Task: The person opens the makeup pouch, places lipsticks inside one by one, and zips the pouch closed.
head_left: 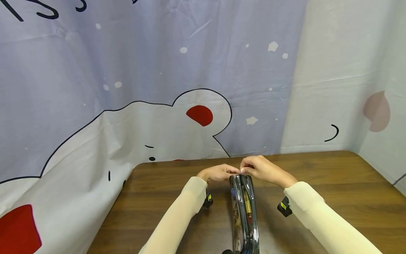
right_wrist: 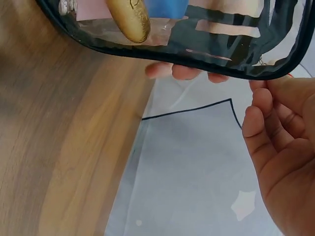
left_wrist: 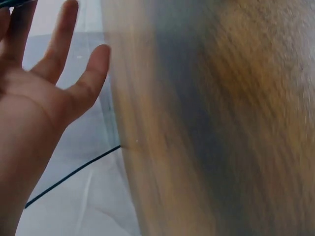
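Note:
A clear pouch with black trim (head_left: 252,199) stands on edge on the table, its length running away from me. Between its two dark rims shows a gold item (head_left: 247,204). In the right wrist view, the pouch's see-through side (right_wrist: 229,44) reveals gold, pink and blue contents. My left hand (head_left: 219,173) holds the far top end of the pouch, thumb side at the rim; its other fingers spread out in the left wrist view. At that same corner, my right hand (head_left: 266,171) pinches the zipper end with thumb and forefinger, its other fingers curled. The zipper pull is hidden by the fingertips.
The wooden table (head_left: 317,180) extends on both sides of the pouch. A printed cloth (head_left: 158,130) hangs behind the table and along its left side. Each wrist carries a small black camera, such as the right wrist camera (head_left: 284,207).

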Available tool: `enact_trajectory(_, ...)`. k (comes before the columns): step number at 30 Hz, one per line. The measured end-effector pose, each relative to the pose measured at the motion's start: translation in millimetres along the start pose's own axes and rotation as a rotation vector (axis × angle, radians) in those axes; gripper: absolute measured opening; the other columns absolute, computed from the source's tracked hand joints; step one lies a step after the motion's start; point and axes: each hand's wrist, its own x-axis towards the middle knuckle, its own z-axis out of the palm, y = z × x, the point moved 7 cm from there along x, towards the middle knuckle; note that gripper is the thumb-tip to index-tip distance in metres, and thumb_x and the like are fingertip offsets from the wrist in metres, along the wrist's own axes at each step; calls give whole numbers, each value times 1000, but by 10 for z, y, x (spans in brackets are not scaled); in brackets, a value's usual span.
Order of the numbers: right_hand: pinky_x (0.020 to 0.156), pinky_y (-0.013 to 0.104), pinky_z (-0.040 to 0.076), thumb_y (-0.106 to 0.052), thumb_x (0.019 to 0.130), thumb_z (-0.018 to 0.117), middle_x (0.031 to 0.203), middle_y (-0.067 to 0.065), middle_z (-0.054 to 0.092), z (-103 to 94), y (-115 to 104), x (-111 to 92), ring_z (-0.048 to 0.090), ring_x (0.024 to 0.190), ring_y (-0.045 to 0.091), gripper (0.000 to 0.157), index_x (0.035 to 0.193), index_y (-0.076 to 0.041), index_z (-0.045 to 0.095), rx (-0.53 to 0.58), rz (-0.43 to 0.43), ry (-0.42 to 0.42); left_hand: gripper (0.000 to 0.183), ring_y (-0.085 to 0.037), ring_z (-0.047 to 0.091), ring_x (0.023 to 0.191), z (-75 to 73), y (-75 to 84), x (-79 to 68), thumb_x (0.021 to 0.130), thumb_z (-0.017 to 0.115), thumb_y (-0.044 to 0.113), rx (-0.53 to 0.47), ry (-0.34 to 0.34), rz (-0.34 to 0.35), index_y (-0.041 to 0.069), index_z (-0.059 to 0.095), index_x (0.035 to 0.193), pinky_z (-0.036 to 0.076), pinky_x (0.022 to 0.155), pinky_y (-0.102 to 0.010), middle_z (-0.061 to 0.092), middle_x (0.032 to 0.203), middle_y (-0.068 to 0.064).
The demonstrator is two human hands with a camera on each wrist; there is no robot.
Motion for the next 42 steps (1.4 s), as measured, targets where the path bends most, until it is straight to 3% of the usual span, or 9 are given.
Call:
enact_trajectory(7,62,22,44,-5,89,65,76,-6,61,24,-84,35,47,68,1,11,80,-11,64,-25,-36,-13,30,-3,52,79,79,-43,70,98,49,7,-99,28,16,-17,56,114,45,74,-19,60,82,11)
enact_trajectory(11,62,21,44,-3,89,64,76,-6,62,22,-126,37,48,68,2,12,80,-11,64,-68,-38,-30,26,-2,50,75,97,-70,105,100,46,4,-62,45,28,-17,58,109,44,70,-17,58,77,12)
enact_trajectory(16,61,21,45,-1,90,62,75,-5,61,6,-235,36,49,67,3,13,79,-10,63,-146,-81,-55,19,-3,47,69,96,-42,151,96,52,2,27,75,76,-15,60,91,42,65,-17,53,70,10)
enact_trajectory(25,61,23,45,-2,88,64,71,-6,55,5,-398,-3,48,66,5,15,76,-11,61,-276,-166,-59,18,-2,46,68,69,-24,146,94,57,5,93,121,71,-11,62,88,41,64,-17,52,70,8)
enact_trajectory(30,62,23,45,2,87,63,73,-6,56,-22,-455,-21,49,68,4,17,77,-12,61,-218,-196,-51,14,-2,46,69,45,-32,119,92,59,3,88,134,71,-10,60,86,41,64,-17,52,71,9)
enact_trajectory(38,63,20,43,7,85,62,72,-5,53,-37,-483,-56,45,69,1,21,75,-11,58,-105,-288,-49,15,-3,51,75,51,-22,114,93,58,3,15,106,66,-11,62,97,45,71,-18,58,80,7)
enact_trajectory(42,64,21,45,3,87,65,75,-5,56,-37,-463,-62,48,71,2,17,77,-11,61,-94,-262,-56,14,-2,53,76,19,-34,107,92,61,3,43,111,81,-9,64,99,46,72,-18,62,83,5)
